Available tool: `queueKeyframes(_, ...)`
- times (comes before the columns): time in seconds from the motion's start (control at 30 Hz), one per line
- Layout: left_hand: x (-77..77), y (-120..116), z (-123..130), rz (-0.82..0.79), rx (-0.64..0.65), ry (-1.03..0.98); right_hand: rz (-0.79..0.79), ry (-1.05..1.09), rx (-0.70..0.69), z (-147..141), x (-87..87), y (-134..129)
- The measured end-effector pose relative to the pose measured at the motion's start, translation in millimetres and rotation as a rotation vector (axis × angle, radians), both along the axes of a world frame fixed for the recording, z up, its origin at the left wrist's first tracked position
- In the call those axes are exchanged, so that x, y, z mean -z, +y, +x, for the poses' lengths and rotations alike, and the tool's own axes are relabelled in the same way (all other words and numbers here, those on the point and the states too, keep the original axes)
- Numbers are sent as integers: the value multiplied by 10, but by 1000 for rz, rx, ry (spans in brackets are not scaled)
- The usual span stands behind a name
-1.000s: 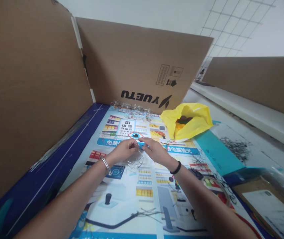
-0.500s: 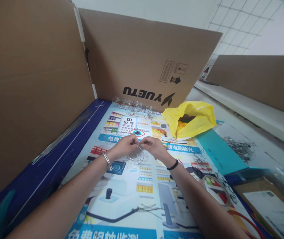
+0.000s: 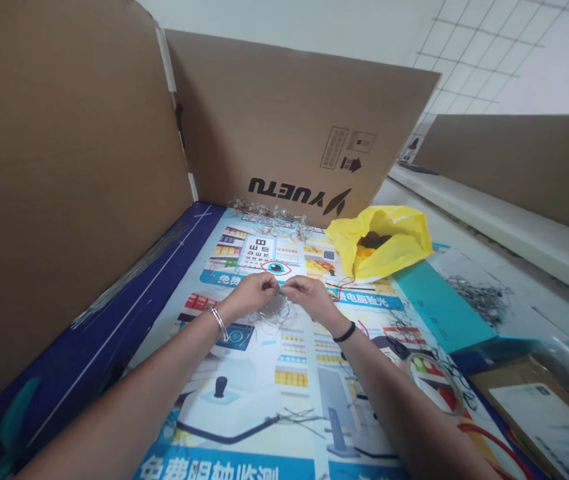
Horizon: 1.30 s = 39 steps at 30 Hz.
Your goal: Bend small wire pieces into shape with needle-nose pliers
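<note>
My left hand point(image 3: 253, 293) and my right hand point(image 3: 310, 297) meet fingertip to fingertip above the printed sheet point(image 3: 249, 427). Both are closed in a pinch on a loose bundle of thin wire point(image 3: 273, 312), whose fine loops hang just below the fingers. Where exactly each thumb and finger grips is too small to make out. A silver bangle is on my left wrist and a dark band on my right.
A yellow bag point(image 3: 389, 230) stands at the back right. Clear tangled pieces point(image 3: 274, 215) lie along the cardboard wall point(image 3: 274, 113). Dark thin pieces point(image 3: 479, 297) lie on the right, near a tape roll point(image 3: 457, 390). Loose wires point(image 3: 294, 419) lie in front.
The camera view has shifted slightly. Both hands stay together in nearly the same place, still pinching the wire.
</note>
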<state>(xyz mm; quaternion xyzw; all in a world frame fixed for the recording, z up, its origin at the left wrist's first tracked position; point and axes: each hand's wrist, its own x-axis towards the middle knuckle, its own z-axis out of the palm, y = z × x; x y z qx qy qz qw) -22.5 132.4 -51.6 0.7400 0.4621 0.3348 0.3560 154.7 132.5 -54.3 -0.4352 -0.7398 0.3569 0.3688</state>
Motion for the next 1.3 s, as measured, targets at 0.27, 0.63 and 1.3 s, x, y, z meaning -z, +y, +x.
queueKeyframes(0.27,-13,4,-21,-43,36,-2,140,-25,97,-15,17,-17)
queueKeyframes(0.63,49,15,-28,-198,78,-92,316,-81,139,-28,37,-62)
queueKeyframes(1.3,-71,-19,-17,-93,5,82,417,-100,167,-78,46,-111)
